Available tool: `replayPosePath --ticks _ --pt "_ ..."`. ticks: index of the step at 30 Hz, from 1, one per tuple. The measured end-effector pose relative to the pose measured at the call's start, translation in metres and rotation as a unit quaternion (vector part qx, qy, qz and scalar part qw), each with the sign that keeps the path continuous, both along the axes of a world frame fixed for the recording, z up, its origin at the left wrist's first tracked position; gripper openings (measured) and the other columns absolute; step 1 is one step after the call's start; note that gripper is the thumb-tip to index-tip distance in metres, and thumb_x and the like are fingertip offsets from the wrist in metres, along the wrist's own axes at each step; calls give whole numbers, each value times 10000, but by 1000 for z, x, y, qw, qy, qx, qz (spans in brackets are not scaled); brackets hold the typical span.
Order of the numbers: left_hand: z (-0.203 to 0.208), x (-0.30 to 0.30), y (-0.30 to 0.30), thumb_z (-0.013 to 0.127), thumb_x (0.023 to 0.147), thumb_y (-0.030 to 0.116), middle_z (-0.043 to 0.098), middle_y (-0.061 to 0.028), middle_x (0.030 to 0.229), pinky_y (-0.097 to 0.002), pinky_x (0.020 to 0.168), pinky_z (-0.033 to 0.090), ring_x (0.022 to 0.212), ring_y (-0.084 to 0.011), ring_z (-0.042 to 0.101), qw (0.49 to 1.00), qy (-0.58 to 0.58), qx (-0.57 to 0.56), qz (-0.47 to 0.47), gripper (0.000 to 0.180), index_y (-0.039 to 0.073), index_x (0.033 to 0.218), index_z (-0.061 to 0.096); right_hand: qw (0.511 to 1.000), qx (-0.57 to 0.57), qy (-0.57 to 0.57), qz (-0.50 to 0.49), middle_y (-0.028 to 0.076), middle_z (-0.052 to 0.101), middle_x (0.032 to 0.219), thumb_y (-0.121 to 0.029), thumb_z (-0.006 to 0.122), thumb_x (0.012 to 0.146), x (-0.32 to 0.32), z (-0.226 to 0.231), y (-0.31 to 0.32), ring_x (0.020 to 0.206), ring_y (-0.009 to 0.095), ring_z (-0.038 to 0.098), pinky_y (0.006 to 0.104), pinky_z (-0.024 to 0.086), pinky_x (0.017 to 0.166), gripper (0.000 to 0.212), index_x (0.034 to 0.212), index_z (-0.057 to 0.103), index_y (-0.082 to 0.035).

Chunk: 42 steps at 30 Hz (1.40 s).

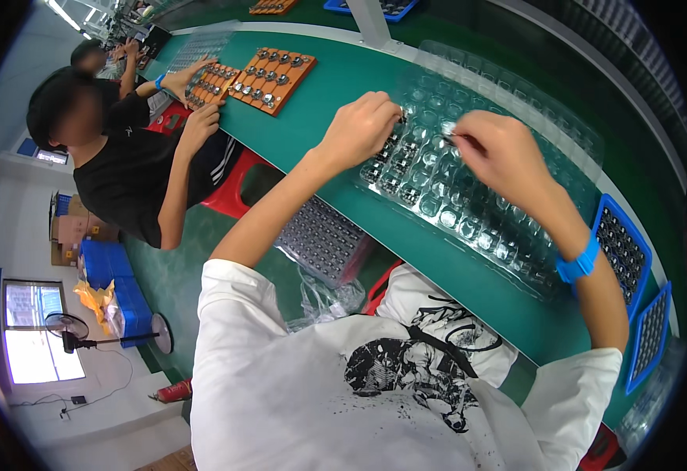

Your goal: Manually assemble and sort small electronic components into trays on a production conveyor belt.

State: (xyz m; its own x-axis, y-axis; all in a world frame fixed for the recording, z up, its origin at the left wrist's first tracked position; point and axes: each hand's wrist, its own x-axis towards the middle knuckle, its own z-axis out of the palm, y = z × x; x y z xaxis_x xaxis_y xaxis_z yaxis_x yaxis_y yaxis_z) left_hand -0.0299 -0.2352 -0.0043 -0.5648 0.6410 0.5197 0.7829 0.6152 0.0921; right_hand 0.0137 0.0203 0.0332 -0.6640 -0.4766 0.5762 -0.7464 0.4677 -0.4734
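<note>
A clear plastic blister tray (469, 228) with rows of round pockets lies on the green table before me. Small dark-and-silver parts (391, 169) fill several pockets at its left end. Over that end is my left hand (359, 132), its fingers pinched together; a dark bit shows at the fingertips, too small to name. My right hand (504, 153) hovers above the tray's middle, thumb and fingers closed on a small shiny part (448, 128). Its exact kind is unclear.
Blue trays of small parts (622, 251) stand at the right. More clear trays (508, 78) lie behind. A co-worker at left handles orange fixture boards (273, 80). Below the table edge sits a grey tray of parts (324, 239) beside clear plastic wrap (324, 298).
</note>
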Motion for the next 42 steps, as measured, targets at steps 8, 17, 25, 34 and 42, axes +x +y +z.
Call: replayPosePath --ticks 8,17,25,34,42 --pt "29 23 54 671 809 -28 613 -127 838 -366 647 510 741 -306 623 988 -62 123 -72 145 15 938 621 980 90 -2 -179 75 616 757 49 666 828 105 67 135 626 156 558 245 406 529 93 912 671 9" --pt "50 83 204 712 764 -1 618 -85 800 -366 605 514 710 -268 624 934 -81 122 -326 149 36 884 633 891 161 -72 -419 99 605 799 27 655 863 250 68 273 681 172 595 269 450 586 104 966 669 19" --pt "24 120 283 716 722 28 580 -72 748 -346 547 510 672 -234 616 913 -58 115 -387 133 42 815 621 882 262 -32 -391 96 607 785 -2 699 800 251 13 283 647 276 611 367 478 561 174 969 696 -43" --pt "-5 121 300 723 701 -13 598 -81 746 -347 532 497 657 -237 605 914 -70 147 -372 144 28 815 645 881 295 -20 -368 81 567 738 -65 725 795 225 -9 283 627 275 606 376 480 536 132 926 705 -70" --pt "-11 119 299 720 704 -33 590 -86 730 -348 533 492 655 -242 600 917 -84 159 -356 144 19 808 636 889 274 -31 -365 83 569 743 -66 727 797 220 -13 280 628 284 606 386 472 536 127 922 705 -58"
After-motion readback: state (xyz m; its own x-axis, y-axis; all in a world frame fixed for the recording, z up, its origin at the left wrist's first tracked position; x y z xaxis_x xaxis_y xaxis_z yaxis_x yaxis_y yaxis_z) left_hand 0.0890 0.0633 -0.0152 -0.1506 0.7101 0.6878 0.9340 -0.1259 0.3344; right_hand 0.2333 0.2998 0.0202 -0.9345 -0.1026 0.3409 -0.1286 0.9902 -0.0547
